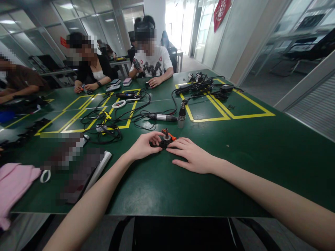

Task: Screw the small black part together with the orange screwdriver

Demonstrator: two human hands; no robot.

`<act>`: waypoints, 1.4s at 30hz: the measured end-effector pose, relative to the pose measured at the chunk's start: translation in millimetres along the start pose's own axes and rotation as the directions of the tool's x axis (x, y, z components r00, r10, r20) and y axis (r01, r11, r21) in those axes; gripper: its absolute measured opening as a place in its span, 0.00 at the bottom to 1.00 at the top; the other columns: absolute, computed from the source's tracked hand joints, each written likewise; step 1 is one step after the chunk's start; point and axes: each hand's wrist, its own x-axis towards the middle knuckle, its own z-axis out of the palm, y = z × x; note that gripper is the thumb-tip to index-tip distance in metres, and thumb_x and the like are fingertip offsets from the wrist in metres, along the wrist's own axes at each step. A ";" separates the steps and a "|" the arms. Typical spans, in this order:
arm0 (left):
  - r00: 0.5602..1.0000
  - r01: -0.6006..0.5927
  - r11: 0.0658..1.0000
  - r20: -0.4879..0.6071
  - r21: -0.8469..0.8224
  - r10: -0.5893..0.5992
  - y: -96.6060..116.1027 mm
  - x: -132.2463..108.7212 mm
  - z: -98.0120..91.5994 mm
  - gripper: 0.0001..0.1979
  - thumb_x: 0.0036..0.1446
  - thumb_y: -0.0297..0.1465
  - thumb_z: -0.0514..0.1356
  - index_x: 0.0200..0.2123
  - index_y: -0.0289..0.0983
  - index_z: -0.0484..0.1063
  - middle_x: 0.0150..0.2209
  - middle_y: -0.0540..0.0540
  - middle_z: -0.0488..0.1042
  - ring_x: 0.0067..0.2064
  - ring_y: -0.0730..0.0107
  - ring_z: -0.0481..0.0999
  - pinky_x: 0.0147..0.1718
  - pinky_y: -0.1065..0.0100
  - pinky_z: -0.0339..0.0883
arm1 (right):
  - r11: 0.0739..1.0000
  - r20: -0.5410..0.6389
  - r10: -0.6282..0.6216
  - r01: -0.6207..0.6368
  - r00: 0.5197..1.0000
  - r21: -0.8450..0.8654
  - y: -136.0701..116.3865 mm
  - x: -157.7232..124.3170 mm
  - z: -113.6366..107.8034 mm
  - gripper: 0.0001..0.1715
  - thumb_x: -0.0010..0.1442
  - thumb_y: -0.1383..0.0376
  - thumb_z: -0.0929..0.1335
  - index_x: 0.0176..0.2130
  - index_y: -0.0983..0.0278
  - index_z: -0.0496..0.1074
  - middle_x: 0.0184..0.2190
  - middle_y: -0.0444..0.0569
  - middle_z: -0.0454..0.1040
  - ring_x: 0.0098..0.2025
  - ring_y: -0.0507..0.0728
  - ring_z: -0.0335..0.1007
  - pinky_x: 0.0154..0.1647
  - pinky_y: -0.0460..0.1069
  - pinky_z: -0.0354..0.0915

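Observation:
A small black part with a metal stem (166, 136) on top and an orange piece (172, 137) beside it sits on the green table. My left hand (143, 145) curls around its left side, thumb at the near edge and fingers behind, closed on it. From the right, my right hand (190, 156) reaches in with fingers stretched out and the tips touching the part; its thumb stands apart. The fingers hide some of the part's base. Just beyond it, a black-and-grey corded tool (181, 113) stands upright on the table.
A silver-and-black corded tool (163, 118) lies behind my hands. Tangled black cables (110, 134) and a white ring (118, 104) are on the left. Black gear (201, 87) is piled inside yellow tape (211, 120). Pink cloth (15, 184) lies at left. Several people sit opposite.

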 end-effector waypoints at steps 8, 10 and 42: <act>1.000 -0.009 1.000 0.013 -0.010 0.009 1.1 -0.8 -1.6 0.27 0.53 0.28 0.69 0.58 0.37 0.75 0.42 0.45 0.81 0.41 0.67 0.79 0.45 0.63 0.75 | 1.000 -0.006 0.005 -0.005 1.000 0.008 -1.9 0.8 -4.9 0.25 0.72 0.58 0.67 0.62 0.67 0.75 0.58 0.62 0.79 0.61 0.68 0.74 0.65 0.68 0.68; 1.000 -0.016 1.000 0.008 0.016 0.015 3.6 -1.1 -1.5 0.29 0.53 0.29 0.69 0.59 0.38 0.74 0.42 0.45 0.80 0.42 0.66 0.79 0.46 0.63 0.75 | 1.000 -0.056 0.017 -0.016 0.998 0.012 0.8 -0.9 -7.0 0.24 0.72 0.59 0.67 0.62 0.66 0.76 0.57 0.61 0.80 0.60 0.67 0.75 0.64 0.68 0.69; 0.993 0.092 0.799 -0.113 0.595 -0.030 11.2 17.1 35.4 0.17 0.66 0.45 0.65 0.48 0.39 0.78 0.42 0.42 0.78 0.45 0.51 0.80 0.46 0.58 0.70 | 0.352 0.100 0.621 -0.391 0.778 0.850 32.8 -7.0 -42.9 0.18 0.53 0.62 0.70 0.44 0.60 0.67 0.27 0.37 0.68 0.18 0.47 0.51 0.19 0.46 0.50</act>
